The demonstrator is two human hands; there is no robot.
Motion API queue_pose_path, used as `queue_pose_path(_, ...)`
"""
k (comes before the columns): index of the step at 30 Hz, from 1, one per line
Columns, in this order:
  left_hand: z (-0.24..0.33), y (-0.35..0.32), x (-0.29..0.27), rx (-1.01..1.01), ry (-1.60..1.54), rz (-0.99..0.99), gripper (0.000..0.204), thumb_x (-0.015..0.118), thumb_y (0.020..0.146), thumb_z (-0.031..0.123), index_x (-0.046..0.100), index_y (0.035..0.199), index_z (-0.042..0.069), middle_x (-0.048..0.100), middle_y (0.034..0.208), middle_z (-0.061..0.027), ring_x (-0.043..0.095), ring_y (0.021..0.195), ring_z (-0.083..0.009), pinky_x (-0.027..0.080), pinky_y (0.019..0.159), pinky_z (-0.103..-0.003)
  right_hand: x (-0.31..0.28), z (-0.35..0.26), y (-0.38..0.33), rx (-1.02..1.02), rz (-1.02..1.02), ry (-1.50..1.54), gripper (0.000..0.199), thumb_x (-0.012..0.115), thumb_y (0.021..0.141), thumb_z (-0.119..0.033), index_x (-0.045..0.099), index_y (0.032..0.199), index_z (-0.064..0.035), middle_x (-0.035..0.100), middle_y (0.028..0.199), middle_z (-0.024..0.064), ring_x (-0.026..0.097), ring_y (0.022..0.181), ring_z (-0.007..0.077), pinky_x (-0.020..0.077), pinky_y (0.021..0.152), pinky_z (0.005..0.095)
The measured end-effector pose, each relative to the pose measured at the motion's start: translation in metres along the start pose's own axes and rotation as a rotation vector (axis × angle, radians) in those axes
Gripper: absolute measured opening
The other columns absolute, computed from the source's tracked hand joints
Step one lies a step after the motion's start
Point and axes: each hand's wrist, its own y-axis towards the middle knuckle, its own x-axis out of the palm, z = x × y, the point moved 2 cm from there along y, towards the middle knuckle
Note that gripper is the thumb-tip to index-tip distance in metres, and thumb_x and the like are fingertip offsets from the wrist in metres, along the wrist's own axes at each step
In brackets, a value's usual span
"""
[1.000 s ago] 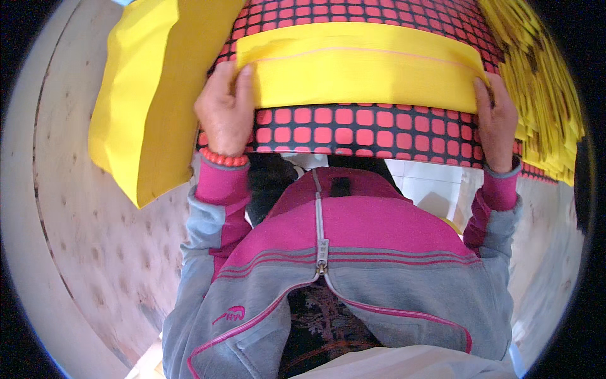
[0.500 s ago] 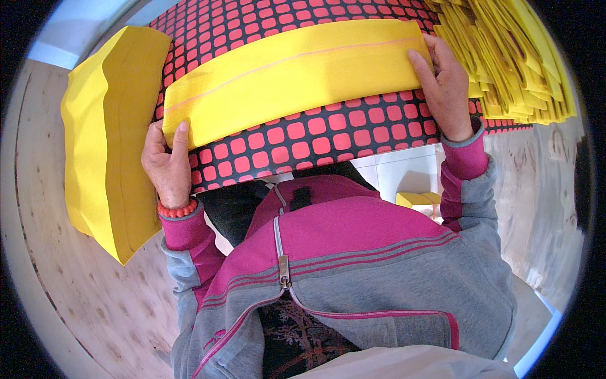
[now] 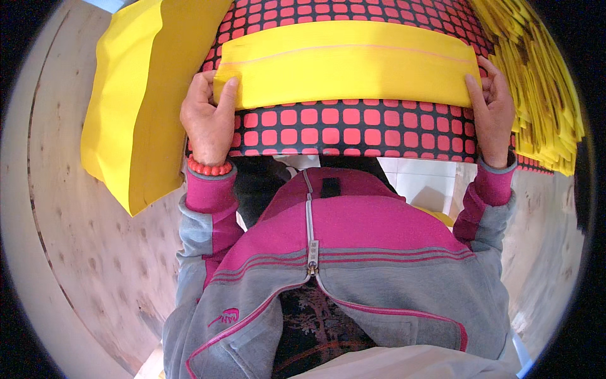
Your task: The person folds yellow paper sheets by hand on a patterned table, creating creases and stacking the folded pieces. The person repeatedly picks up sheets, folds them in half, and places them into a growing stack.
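Note:
A folded strip of yellow fabric [image 3: 347, 69] lies lengthwise across the red-and-black patterned cloth [image 3: 328, 129], with a thin pinkish line running along its length. My left hand [image 3: 211, 117], wearing a red bead bracelet, grips the strip's left end, thumb on top and fingers behind it. At the opposite end my right hand [image 3: 494, 110] holds the strip in the same way, its thumb on the upper face. Fingertips of both hands are partly hidden by the fabric.
A larger yellow fabric piece [image 3: 136, 101] hangs over the left edge beside my left hand. To the right stands a thick pile of folded yellow fabric pieces [image 3: 540, 88]. Pale wooden boards [image 3: 82, 234] flank me, and white tiled floor [image 3: 426, 180] shows below the cloth's near edge.
The view has shifted and turned, so the strip and both hands appear farther right and more level. Both hands keep hold of the strip's ends.

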Motion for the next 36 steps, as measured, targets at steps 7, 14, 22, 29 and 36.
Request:
queue_pose_path(7, 0.006, -0.002, 0.001, -0.002, 0.051, 0.043, 0.023, 0.075, 0.09, 0.009, 0.066, 0.109, -0.001, 0.064, 0.077, -0.0026, 0.057, 0.067, -0.0096, 0.049, 0.064, -0.026, -0.001, 0.001, 0.0, -0.018, -0.009, -0.034, 0.04, 0.072, 0.097, -0.02, 0.062, 0.133, -0.0066, 0.067, 0.083, 0.0036, 0.062, 0.074, 0.0105, 0.0498, 0.066, 0.026)
queue_pose_path(14, 0.045, -0.004, 0.007, 0.403, 0.572, 0.136, 0.04, 0.074, 0.086, 0.012, 0.066, 0.124, 0.004, 0.068, 0.123, -0.0139, 0.066, 0.11, -0.0302, 0.046, 0.101, -0.05, -0.002, -0.001, 0.0, -0.057, 0.01, -0.078, 0.038, 0.073, 0.095, -0.021, 0.063, 0.129, -0.0056, 0.068, 0.086, 0.0063, 0.065, 0.075, 0.0136, 0.0516, 0.067, 0.0287)
queue_pose_path(22, 0.095, 0.006, 0.078, 0.76, 0.4, -0.409, 0.058, 0.062, 0.098, 0.04, 0.055, 0.144, 0.004, 0.049, 0.151, -0.0225, 0.043, 0.144, -0.0373, 0.026, 0.12, -0.057, -0.002, -0.007, -0.001, -0.064, 0.022, -0.087, 0.038, 0.072, 0.094, -0.021, 0.063, 0.126, -0.0041, 0.069, 0.085, 0.0092, 0.067, 0.072, 0.0187, 0.0528, 0.065, 0.032)
queue_pose_path(29, 0.087, 0.008, 0.097, 0.654, 0.427, -0.61, 0.06, 0.054, 0.104, 0.038, 0.045, 0.154, 0.007, 0.036, 0.162, -0.0204, 0.03, 0.152, -0.0343, 0.019, 0.123, -0.054, -0.002, -0.011, -0.002, -0.074, 0.036, -0.128, 0.039, 0.072, 0.093, -0.022, 0.061, 0.127, -0.0055, 0.069, 0.083, 0.0115, 0.067, 0.069, 0.0231, 0.0522, 0.063, 0.036)
queue_pose_path(36, 0.083, 0.007, 0.099, 0.668, 0.397, -0.592, 0.058, 0.053, 0.104, 0.04, 0.047, 0.153, 0.009, 0.036, 0.161, -0.0211, 0.032, 0.151, -0.0349, 0.02, 0.122, -0.056, -0.004, -0.029, -0.009, -0.236, 0.165, -0.398, 0.042, 0.074, 0.088, -0.022, 0.063, 0.126, -0.0066, 0.07, 0.105, 0.0149, 0.069, 0.092, 0.0303, 0.0549, 0.079, 0.0402)
